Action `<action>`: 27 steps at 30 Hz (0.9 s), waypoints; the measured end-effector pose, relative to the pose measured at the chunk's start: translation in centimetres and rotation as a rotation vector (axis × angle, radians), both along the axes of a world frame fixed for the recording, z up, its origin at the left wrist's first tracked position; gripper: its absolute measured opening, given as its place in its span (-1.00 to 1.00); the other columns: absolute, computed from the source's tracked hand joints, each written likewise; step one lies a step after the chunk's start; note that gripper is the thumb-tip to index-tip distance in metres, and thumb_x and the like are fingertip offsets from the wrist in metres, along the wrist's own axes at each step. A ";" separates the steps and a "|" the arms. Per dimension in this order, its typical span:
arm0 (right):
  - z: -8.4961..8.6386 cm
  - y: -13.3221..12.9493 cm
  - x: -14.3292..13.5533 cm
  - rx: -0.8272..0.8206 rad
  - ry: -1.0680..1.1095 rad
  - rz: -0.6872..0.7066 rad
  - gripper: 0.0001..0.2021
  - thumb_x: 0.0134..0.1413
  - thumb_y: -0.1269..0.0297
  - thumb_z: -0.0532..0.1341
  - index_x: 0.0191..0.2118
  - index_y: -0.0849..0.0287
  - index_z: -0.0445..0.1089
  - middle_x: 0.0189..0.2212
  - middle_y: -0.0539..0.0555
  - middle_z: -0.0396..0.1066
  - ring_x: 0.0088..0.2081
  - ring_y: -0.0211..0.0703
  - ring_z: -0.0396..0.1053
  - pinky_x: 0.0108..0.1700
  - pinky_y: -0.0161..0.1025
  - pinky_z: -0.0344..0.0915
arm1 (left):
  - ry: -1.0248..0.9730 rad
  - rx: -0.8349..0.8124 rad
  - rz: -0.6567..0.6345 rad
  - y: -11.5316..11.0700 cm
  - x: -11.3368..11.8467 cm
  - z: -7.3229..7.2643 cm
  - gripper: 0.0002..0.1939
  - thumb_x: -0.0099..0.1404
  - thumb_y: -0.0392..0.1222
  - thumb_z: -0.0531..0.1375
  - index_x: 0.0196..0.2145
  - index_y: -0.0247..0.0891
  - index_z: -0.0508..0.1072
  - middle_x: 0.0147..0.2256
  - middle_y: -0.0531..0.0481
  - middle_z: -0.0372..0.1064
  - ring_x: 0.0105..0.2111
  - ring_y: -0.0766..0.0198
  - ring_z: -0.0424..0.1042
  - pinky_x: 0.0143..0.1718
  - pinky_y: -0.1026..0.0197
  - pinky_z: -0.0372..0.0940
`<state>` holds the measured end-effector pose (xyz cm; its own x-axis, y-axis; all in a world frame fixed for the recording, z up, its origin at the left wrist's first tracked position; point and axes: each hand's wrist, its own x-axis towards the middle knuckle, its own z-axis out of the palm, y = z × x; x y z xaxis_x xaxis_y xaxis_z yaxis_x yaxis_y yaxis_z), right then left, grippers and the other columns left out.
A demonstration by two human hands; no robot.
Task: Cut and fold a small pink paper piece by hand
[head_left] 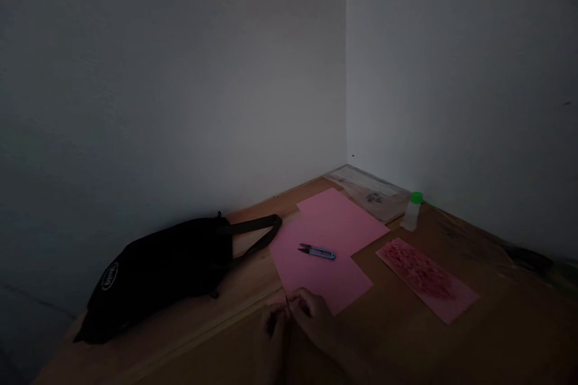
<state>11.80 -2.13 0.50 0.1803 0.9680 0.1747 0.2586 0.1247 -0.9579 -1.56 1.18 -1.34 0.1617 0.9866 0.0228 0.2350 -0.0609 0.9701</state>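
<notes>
Both my hands are close together at the front of the table, fingers pinched. My left hand (pixel 271 326) is closed on a small pink piece (pixel 276 299) that shows above its fingertips. Right beside it, my right hand (pixel 311 314) pinches a thin dark item (pixel 287 299), too small to make out. Pink paper sheets (pixel 316 228) overlap just beyond my hands. On them lie blue thread snips (pixel 317 251), with the dark blades pointing left. To the right, a pink strip of paper (pixel 460 307) bears a heap of crumpled pink pieces (pixel 419 271).
A black bag (pixel 167 271) with its strap lies on the left of the wooden table (pixel 217 337). At the back right stands a clear bottle with a green cap (pixel 412 213), beside a clear plastic sheet (pixel 374 189). Walls meet in a corner behind. The scene is dim.
</notes>
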 end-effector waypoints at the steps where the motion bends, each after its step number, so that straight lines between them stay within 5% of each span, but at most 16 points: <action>1: 0.1 0.0 0.0 -0.014 0.005 0.004 -0.81 0.07 0.28 0.04 -0.34 0.20 0.36 -0.53 -0.01 0.38 -0.48 -0.28 0.29 -0.43 -0.38 0.12 | -0.018 -0.014 0.014 0.0 -0.1 0.3 -0.72 0.06 0.00 0.16 -0.39 -0.28 0.44 -0.35 -0.10 0.46 -0.29 0.10 0.43 -0.21 0.12 0.31; 8: 0.0 -0.3 0.2 -0.056 -0.126 0.083 -0.82 -0.02 0.26 0.14 -0.33 0.21 0.41 -0.56 -0.02 0.36 -0.50 -0.29 0.26 -0.47 -0.38 0.08 | -0.134 -0.056 0.111 0.0 -0.1 1.1 -0.73 -0.08 0.00 0.26 -0.51 -0.27 0.43 -0.47 -0.03 0.43 -0.38 0.17 0.41 -0.32 0.22 0.31; 27: 0.2 -0.4 0.2 -0.047 -0.128 0.115 -0.85 -0.03 0.34 0.09 -0.47 0.22 0.38 -0.61 -0.06 0.28 -0.55 -0.34 0.15 -0.49 -0.40 0.03 | -0.122 0.020 0.106 -0.5 0.3 1.0 -0.72 -0.06 0.02 0.27 -0.54 -0.27 0.43 -0.51 -0.01 0.39 -0.43 0.22 0.39 -0.34 0.25 0.30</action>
<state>12.00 -2.52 0.69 0.0474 0.9886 0.1431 0.3660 0.1161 -0.9234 -1.26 0.69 -0.38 0.0518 0.9971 0.0556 0.1212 -0.0616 0.9907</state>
